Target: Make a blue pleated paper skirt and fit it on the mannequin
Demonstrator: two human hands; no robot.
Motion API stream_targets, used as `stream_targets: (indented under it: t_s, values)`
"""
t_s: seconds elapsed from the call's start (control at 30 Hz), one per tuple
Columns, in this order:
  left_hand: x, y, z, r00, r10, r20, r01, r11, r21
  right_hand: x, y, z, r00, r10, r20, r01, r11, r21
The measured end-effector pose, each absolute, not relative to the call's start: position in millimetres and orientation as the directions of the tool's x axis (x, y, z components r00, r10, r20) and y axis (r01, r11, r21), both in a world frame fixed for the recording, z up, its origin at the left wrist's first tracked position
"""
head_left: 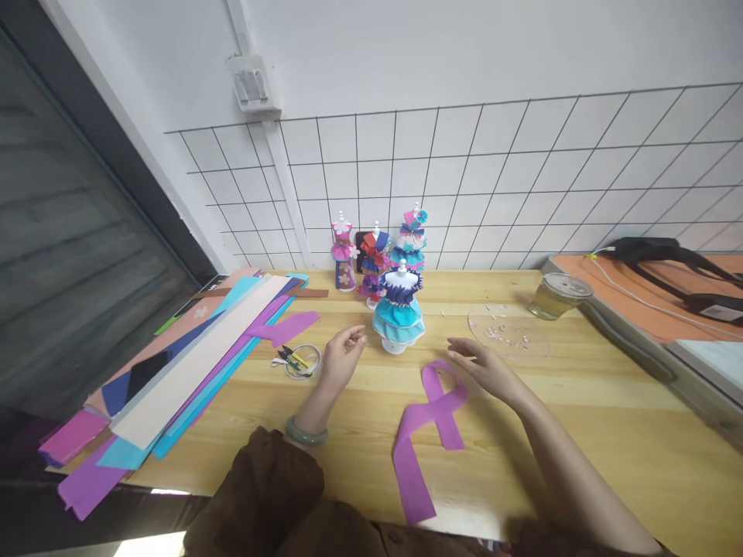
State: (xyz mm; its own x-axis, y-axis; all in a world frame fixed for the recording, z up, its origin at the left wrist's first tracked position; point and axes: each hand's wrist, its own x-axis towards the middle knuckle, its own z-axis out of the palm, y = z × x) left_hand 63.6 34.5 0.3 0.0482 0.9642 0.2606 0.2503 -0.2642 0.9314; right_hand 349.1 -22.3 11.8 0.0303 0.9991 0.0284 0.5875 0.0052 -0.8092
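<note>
A small dress-form mannequin [398,309] stands upright in the middle of the table, wearing a dark blue ruffled top and a turquoise tiered skirt with white edging. Just left of it is my left hand [344,352], fingers loosely bent, apart and holding nothing. My right hand [479,365] hovers to the right of the mannequin with its fingers stretched out, also empty. Below and between the hands a purple strip [413,452] lies looped and crossed over itself on the wood. Near my left wrist lie small scissors [293,357] beside a white ring-shaped item [310,370].
Three more dressed mannequins, including a pink one [342,251], stand behind by the tiled wall. Coloured strips [191,371] are piled at left. At right are a clear plate [537,336] with tiny bits, a glass of pale liquid [551,298] and an orange surface [615,290] with black straps.
</note>
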Motion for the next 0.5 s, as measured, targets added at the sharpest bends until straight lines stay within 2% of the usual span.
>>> stream_targets:
  t_s: [0.1, 0.2, 0.33, 0.43, 0.5]
  values:
    - [64.2, 22.6, -6.9, 0.085, 0.974, 0.208, 0.268, -0.224, 0.937, 351.3, -34.7, -1.9, 0.035, 0.998, -0.046, 0.628, -0.058, -0.776]
    - [68.1, 6.0, -10.4, 0.169, 0.974, 0.154, 0.280, -0.197, 0.940, 347.2, -42.9, -7.7, 0.058, 0.997, -0.048, 0.605, -0.073, -0.793]
    - [77.1, -21.8, -10.9, 0.284, 0.954, 0.100, 0.305, -0.189, 0.933, 337.7, -48.0, -8.4, 0.155, 0.988, -0.001, 0.499, -0.079, -0.863]
    - [86.7, -39.2, -10.5, 0.401, 0.909, 0.110, 0.337, -0.258, 0.906, 327.5, -52.5, -7.8, 0.209, 0.978, 0.006, 0.395, -0.079, -0.915]
    - [94.1, -45.7, -10.6, 0.422, 0.899, 0.122, 0.346, -0.284, 0.894, 319.8, -56.4, -6.6, 0.236, 0.972, 0.000, 0.302, -0.074, -0.950]
